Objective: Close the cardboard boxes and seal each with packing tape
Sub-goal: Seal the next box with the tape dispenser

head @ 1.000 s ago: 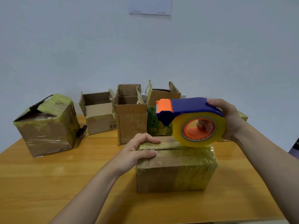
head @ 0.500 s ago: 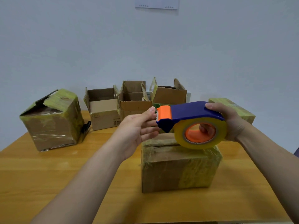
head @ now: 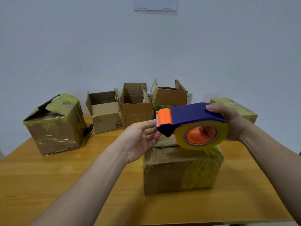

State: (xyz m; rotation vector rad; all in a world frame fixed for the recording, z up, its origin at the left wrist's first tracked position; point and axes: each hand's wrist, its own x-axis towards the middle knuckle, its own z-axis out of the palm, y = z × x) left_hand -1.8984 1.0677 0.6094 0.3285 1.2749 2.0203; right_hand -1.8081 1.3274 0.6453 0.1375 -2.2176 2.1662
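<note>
Item 1, tape dispenser (head: 192, 118): blue housing, orange cutter at its left end, yellowish tape roll (head: 223, 132) on an orange core. It was held in the air just above the far right top edge of the near box, cutter pointing left.

Item 2, right hand (head: 231, 121): it gripped the dispenser, thumb on the blue housing and fingers curled through the core.

Item 3, left hand (head: 141, 139): palm turned to the viewer, fingers nearly straight, their tips at the cutter. Whether they pinched a tape end could not be told. One second earlier this hand lay flat on the near box's top; it had since lifted off to the cutter.

Item 4, near box (head: 182, 170): closed, wrapped in old yellowed tape, standing on the wooden table (head: 48, 176) at centre right.

Item 5, taped box (head: 55, 126): far left, top torn open at one corner, a dark object (head: 88, 129) beside it.

Item 6, three open boxes (head: 104, 115), (head: 136, 111), (head: 169, 98): in a row along the far edge, flaps up.

Item 7, flat taped box (head: 236, 106): far right, partly behind the right hand.
</note>
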